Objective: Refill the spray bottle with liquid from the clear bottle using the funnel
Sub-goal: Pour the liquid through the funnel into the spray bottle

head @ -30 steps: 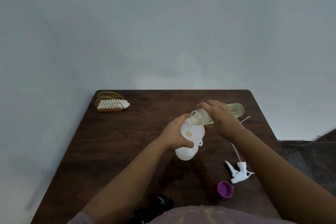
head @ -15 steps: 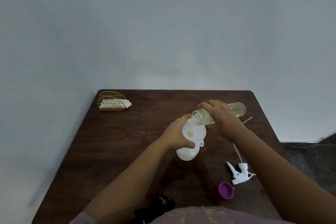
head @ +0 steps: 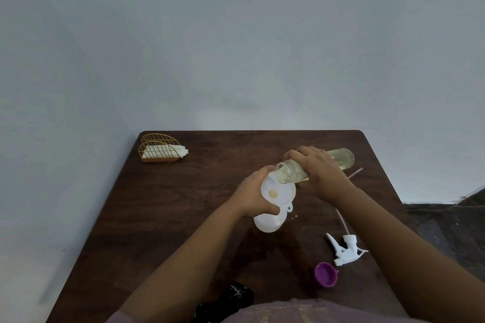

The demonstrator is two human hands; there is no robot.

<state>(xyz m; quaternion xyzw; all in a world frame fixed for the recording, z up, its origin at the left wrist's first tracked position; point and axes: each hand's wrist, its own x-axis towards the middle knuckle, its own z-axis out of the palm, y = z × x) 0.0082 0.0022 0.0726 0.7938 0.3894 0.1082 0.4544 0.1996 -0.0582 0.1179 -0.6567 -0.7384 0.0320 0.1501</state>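
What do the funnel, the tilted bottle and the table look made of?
Funnel: likely matte white plastic, faintly translucent. Clear bottle: see-through plastic or glass, cannot tell; yellowish liquid shows inside. Table: dark wood or wood-look laminate, with visible grain.

Light: soft, dim, evenly spread.
Shadows: faint ones are cast on the table [head: 168,217].
Distortion: the table's edges are splayed by wide-angle bending.
Focus: slightly soft throughout.

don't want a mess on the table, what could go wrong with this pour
1. The clear bottle is tipped nearly flat with its mouth at the funnel rim; a surge might overshoot onto the table.
2. Liquid already pools at the funnel's hole; a fast pour could overflow it.
3. The left hand alone steadies funnel and spray bottle; a slip could topple them.
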